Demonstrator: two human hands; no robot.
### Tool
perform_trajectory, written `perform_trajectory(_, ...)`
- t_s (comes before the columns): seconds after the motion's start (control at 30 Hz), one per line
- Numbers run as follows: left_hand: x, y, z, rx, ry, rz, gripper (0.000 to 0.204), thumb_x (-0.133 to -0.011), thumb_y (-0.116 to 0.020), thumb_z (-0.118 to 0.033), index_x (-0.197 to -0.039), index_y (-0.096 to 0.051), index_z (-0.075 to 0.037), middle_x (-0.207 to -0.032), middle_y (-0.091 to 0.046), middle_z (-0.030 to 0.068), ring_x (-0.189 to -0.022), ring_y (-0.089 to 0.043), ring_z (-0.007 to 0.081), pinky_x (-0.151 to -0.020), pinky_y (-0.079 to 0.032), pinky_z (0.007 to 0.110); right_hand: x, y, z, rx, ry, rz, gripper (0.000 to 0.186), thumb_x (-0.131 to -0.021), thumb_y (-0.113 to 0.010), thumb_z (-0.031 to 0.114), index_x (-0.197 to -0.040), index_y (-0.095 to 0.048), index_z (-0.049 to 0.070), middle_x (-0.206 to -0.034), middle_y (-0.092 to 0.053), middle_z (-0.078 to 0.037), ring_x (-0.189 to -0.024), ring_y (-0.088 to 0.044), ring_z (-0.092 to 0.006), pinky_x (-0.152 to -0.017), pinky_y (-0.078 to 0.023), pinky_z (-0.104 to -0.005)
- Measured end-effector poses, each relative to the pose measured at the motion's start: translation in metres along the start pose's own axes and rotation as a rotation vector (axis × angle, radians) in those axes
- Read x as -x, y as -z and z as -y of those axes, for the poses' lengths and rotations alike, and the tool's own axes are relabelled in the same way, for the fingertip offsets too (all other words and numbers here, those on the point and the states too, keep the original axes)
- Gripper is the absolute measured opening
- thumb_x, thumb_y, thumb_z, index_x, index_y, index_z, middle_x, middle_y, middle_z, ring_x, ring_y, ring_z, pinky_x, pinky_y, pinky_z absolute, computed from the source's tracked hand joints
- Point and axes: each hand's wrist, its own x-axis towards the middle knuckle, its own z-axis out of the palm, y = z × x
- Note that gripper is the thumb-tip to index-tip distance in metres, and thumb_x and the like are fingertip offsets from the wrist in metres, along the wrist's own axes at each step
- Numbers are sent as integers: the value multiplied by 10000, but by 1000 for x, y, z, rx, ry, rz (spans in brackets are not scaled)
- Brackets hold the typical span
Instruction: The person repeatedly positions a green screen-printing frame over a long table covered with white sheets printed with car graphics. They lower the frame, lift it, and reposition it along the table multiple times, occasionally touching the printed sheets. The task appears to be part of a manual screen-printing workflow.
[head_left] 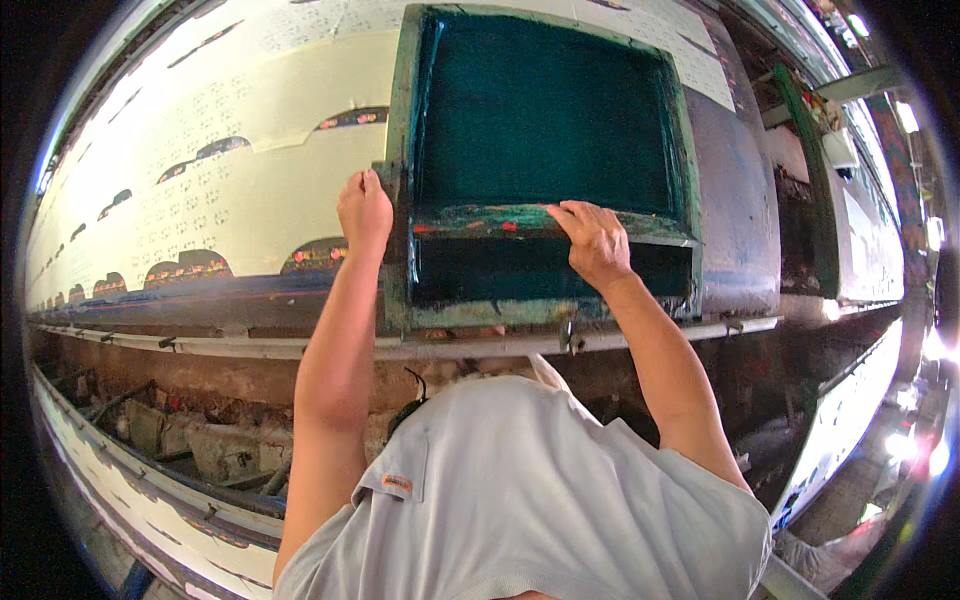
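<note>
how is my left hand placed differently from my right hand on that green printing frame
The left hand is closed in a fist on the outer left edge of the green screen frame; the right hand lies on the paint-stained squeegee bar inside the frame. The left hand sits over the printed cloth; the right sits over the dark mesh. Both are bare.

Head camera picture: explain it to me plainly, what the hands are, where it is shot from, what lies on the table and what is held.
No machine here: a person works with bare hands. The one picture comes from a fisheye camera on the person's head, looking down, so straight edges bend. A long table carries pale printed cloth with rows of dark arched patterns. On it lies a green screen frame with dark mesh. The left hand grips the frame's left edge. The right hand presses on a paint-smeared bar lying across the screen. Below is the person's grey shirt.
</note>
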Motion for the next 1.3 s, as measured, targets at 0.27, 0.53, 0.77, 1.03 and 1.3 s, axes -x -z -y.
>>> perform_trajectory(0.27,3,7,-3,-85,19,-31,417,-1131,-538,-321,-1040,-728,39,-983,-733,305,-952,-691,515,-855,-497,590,-152,-38,-93,45,-2,-32,546,-928,-603,-41,-1396,-751,198,-1283,-758,-66,-1230,-729,-296,-1035,-559,-476)
perform_trajectory(0.53,11,5,-12,-118,35,-73,401,-1137,-548,-296,-947,-651,42,-873,-675,281,-837,-649,494,-774,-474,569,-281,-56,-177,118,-97,5,539,-951,-613,8,-1406,-746,266,-1207,-742,-84,-1194,-727,-326,-1043,-562,-488)
perform_trajectory(0.77,14,2,-18,-147,10,-101,402,-1147,-541,-293,-934,-626,37,-872,-673,290,-842,-638,525,-753,-469,580,-315,-63,-204,133,-50,-28,548,-960,-605,15,-1430,-741,263,-1308,-746,-65,-1256,-709,-315,-1079,-557,-489)
perform_trajectory(1.03,14,5,-22,-173,79,-89,397,-1152,-532,-287,-924,-609,29,-881,-670,289,-850,-645,513,-755,-468,585,-307,-25,-180,23,-104,175,533,-948,-645,-5,-1409,-745,244,-1239,-755,-100,-1221,-736,-347,-1064,-596,-497)
perform_trajectory(1.3,16,4,-28,-253,29,-102,380,-1150,-521,-283,-953,-628,25,-922,-676,290,-912,-645,526,-812,-473,598,-345,-55,-196,114,-39,-36,535,-955,-644,7,-1431,-734,234,-1303,-758,-101,-1237,-737,-349,-1076,-599,-497)
